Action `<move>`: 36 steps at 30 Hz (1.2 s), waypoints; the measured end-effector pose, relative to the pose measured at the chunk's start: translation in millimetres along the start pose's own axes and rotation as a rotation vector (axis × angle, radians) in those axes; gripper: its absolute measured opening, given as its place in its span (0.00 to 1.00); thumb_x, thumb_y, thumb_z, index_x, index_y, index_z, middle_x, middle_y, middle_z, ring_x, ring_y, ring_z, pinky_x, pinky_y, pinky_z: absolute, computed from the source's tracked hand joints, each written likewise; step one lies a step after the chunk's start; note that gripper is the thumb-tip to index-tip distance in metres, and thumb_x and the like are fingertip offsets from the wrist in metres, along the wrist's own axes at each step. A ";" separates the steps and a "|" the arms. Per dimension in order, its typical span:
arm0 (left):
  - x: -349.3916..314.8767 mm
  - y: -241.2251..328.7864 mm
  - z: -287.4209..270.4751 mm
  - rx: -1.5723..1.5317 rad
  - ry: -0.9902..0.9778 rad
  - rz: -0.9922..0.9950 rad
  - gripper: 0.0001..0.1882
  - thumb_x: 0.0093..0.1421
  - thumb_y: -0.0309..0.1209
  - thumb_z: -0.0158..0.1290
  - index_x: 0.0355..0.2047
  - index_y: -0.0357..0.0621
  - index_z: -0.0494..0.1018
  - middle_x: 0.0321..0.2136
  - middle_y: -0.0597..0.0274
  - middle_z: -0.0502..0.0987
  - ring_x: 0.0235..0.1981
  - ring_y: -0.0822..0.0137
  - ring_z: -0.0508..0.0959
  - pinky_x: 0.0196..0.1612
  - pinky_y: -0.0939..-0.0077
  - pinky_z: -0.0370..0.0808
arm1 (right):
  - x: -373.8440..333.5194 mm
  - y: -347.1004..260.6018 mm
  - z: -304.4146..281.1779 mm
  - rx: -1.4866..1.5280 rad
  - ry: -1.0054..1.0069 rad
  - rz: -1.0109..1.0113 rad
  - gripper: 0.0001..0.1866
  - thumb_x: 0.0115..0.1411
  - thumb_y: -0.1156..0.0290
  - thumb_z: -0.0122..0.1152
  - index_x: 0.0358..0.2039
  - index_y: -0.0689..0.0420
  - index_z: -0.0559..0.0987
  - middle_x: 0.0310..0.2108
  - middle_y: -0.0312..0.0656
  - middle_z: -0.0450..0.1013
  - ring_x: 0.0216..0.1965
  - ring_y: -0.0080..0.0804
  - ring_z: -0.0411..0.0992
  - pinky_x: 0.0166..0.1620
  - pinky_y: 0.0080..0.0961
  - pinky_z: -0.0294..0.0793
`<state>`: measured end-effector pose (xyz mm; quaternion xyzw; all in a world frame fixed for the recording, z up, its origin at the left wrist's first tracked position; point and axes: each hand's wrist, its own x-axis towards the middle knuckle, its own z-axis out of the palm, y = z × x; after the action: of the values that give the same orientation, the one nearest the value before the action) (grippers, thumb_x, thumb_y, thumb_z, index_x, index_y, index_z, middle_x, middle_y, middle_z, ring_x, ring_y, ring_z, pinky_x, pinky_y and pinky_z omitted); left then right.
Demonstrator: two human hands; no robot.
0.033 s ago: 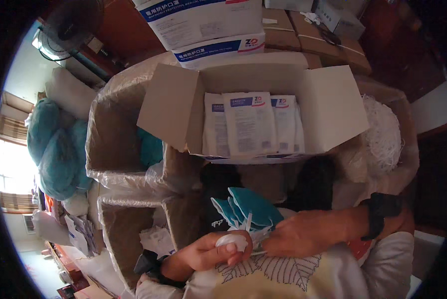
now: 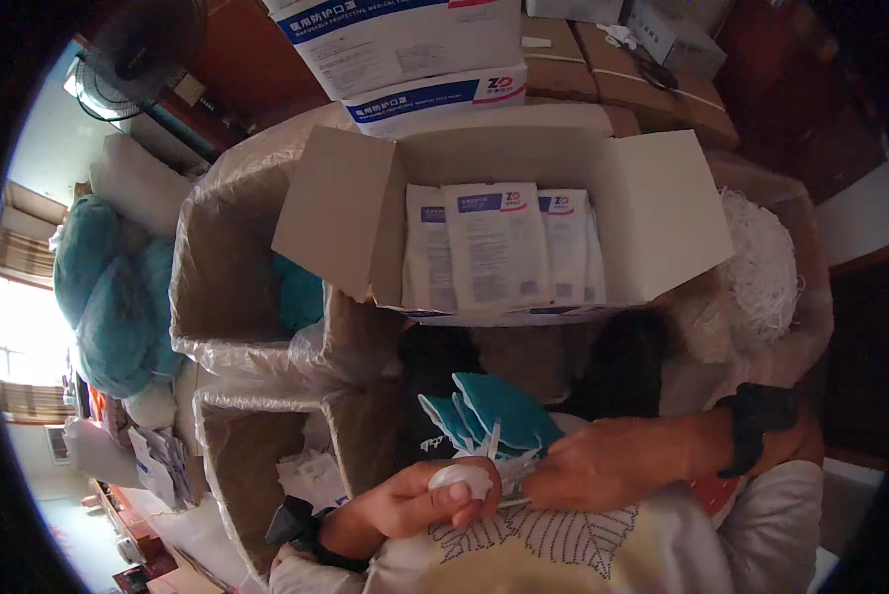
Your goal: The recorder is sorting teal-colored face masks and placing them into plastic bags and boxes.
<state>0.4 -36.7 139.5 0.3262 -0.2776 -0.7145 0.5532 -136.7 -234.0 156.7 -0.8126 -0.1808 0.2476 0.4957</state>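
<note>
A small bunch of teal face masks with white edges and thin white straps is held close to my body. My right hand is closed at their lower end; its fingertips are partly hidden among the straps. Just left of it, my left hand is closed, thumb bent over a small white piece, perhaps cloth or a finger cover. White straps run between the two hands. Beyond them stands an open white carton, holding several flat white packets upright.
Plastic-lined cartons stand at the left, one with teal material, one with white packets. Bagged teal bundles are piled by the window. White cord fills a box at the right. Closed cartons are stacked behind.
</note>
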 end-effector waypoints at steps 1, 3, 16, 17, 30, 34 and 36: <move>1.1 1.2 0.6 0.014 -0.001 0.007 0.18 0.63 0.38 0.33 0.21 0.41 0.62 0.29 0.62 0.64 0.30 0.72 0.62 0.37 0.79 0.60 | -1.0 0.2 -0.7 0.006 -0.013 0.020 0.12 0.58 0.63 0.40 0.27 0.59 0.65 0.21 0.50 0.69 0.26 0.48 0.70 0.27 0.42 0.69; 0.9 3.8 0.7 0.027 0.022 -0.048 0.18 0.63 0.39 0.33 0.21 0.42 0.62 0.29 0.62 0.65 0.30 0.72 0.62 0.37 0.79 0.60 | -1.5 0.8 -1.9 0.033 -0.031 0.041 0.12 0.58 0.63 0.41 0.26 0.59 0.65 0.22 0.50 0.69 0.27 0.48 0.70 0.29 0.41 0.69; 29.7 -16.6 4.0 0.260 0.534 0.431 0.18 0.62 0.42 0.35 0.37 0.36 0.61 0.23 0.64 0.65 0.24 0.76 0.66 0.27 0.87 0.64 | 56.3 28.2 12.4 0.880 0.153 0.064 0.18 0.59 0.57 0.46 0.25 0.60 0.69 0.16 0.34 0.64 0.21 0.21 0.64 0.26 0.21 0.64; 30.7 -16.7 0.1 0.287 0.531 0.451 0.19 0.62 0.42 0.35 0.38 0.36 0.60 0.24 0.64 0.65 0.24 0.75 0.66 0.27 0.85 0.65 | 58.8 27.8 12.7 0.789 0.176 0.043 0.18 0.59 0.56 0.45 0.25 0.59 0.69 0.17 0.33 0.64 0.22 0.20 0.64 0.26 0.21 0.64; 28.9 -24.3 -17.7 -0.061 0.490 0.353 0.21 0.60 0.46 0.38 0.42 0.40 0.58 0.39 0.55 0.66 0.24 0.66 0.71 0.25 0.75 0.70 | 64.7 35.4 -0.8 0.781 0.135 -0.045 0.15 0.60 0.57 0.44 0.35 0.57 0.69 0.23 0.34 0.67 0.26 0.21 0.66 0.31 0.19 0.69; 36.1 -17.3 -10.0 -0.059 0.547 0.322 0.20 0.60 0.45 0.38 0.40 0.40 0.60 0.37 0.54 0.67 0.24 0.64 0.71 0.25 0.75 0.70 | 63.9 36.2 0.3 0.754 0.120 0.025 0.15 0.60 0.59 0.45 0.34 0.58 0.70 0.24 0.35 0.67 0.26 0.22 0.66 0.31 0.20 0.69; 40.4 -16.4 -5.1 -0.037 0.606 0.363 0.19 0.60 0.45 0.38 0.38 0.40 0.61 0.34 0.56 0.67 0.24 0.64 0.70 0.25 0.74 0.70 | 63.1 37.2 -5.4 0.618 0.045 0.017 0.12 0.60 0.63 0.45 0.35 0.58 0.70 0.26 0.34 0.66 0.28 0.21 0.66 0.33 0.20 0.67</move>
<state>-12.7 -72.3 117.4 0.4586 -0.1413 -0.4800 0.7344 -80.5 -220.3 111.4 -0.6301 -0.0794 0.2770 0.7210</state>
